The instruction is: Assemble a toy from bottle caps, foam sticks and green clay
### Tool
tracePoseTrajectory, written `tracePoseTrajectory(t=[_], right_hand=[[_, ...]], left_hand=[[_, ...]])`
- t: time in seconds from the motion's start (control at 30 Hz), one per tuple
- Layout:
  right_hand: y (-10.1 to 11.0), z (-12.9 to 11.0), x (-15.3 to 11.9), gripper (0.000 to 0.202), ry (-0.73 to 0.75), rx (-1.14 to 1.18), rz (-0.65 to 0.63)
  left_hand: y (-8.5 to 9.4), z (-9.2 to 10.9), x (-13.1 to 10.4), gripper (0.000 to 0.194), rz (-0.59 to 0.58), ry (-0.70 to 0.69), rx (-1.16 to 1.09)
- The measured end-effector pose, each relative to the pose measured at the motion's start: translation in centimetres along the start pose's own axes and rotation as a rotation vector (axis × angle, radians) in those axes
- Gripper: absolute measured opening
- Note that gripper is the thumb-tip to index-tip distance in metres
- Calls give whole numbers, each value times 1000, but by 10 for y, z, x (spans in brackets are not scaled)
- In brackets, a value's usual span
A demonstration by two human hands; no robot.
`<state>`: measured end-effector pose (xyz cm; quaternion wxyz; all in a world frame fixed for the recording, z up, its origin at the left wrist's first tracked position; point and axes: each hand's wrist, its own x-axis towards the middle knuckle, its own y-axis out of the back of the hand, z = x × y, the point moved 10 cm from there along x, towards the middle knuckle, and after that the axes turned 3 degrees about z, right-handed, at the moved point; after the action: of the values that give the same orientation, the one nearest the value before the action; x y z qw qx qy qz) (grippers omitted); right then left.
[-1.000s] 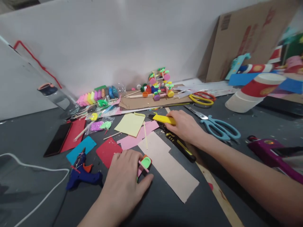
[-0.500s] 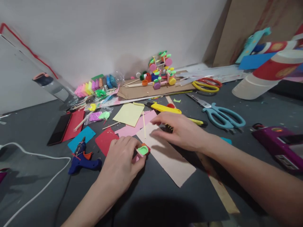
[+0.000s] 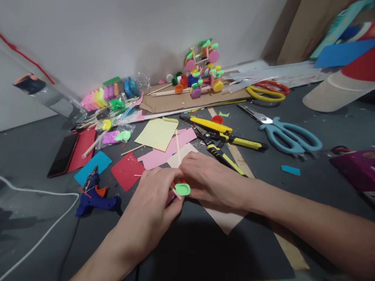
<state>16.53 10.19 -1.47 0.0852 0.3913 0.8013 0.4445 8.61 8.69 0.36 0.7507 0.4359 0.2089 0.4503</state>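
Observation:
Over the table's front middle, my left hand point(image 3: 155, 195) grips a small craft piece with a green clay oval point(image 3: 183, 189), a pale pink strip and a bit of orange-red behind. My right hand point(image 3: 211, 179) has come against the same piece from the right; its fingers are curled round the far side, and their tips are mostly hidden. Below my right hand lies a pale pink paper strip point(image 3: 227, 218). A thin stick point(image 3: 178, 146) lies just beyond the hands, over pink paper point(image 3: 166, 150). A red paper square point(image 3: 127, 170) is left of my left hand.
A blue glue gun point(image 3: 96, 195) lies at left, near a phone point(image 3: 63, 154). Pliers point(image 3: 222, 156), a yellow utility knife point(image 3: 209, 124) and blue-handled scissors point(image 3: 290, 134) lie beyond and right. A colourful clay-and-stick model point(image 3: 202, 70) stands on cardboard at the back.
My right hand has moved left and down from over the pliers to the craft piece, its fingers closing in. My left hand still holds the piece. The view has shifted slightly.

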Motion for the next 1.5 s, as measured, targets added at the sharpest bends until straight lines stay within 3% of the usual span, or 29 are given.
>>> tracePoseTrajectory(t=[0.3, 0.5, 0.73, 0.93, 1.3, 1.5], right_hand=[[-1, 2, -2, 10, -64, -68, 17], [-1, -6, -4, 34, -38, -112, 48], [6, -16, -3, 10, 36, 18, 147], [7, -20, -3, 13, 32, 64, 126], [3, -12, -4, 8, -40, 120, 127], [4, -15, -5, 5, -5, 132, 160]], left_hand=[[12, 1, 3, 30, 40, -54, 227], [17, -4, -2, 23, 55, -86, 268], [11, -13, -12, 29, 37, -147, 248], [11, -6, -17, 31, 37, -170, 255], [8, -11, -15, 32, 6, -122, 272], [9, -12, -15, 28, 27, -86, 252]])
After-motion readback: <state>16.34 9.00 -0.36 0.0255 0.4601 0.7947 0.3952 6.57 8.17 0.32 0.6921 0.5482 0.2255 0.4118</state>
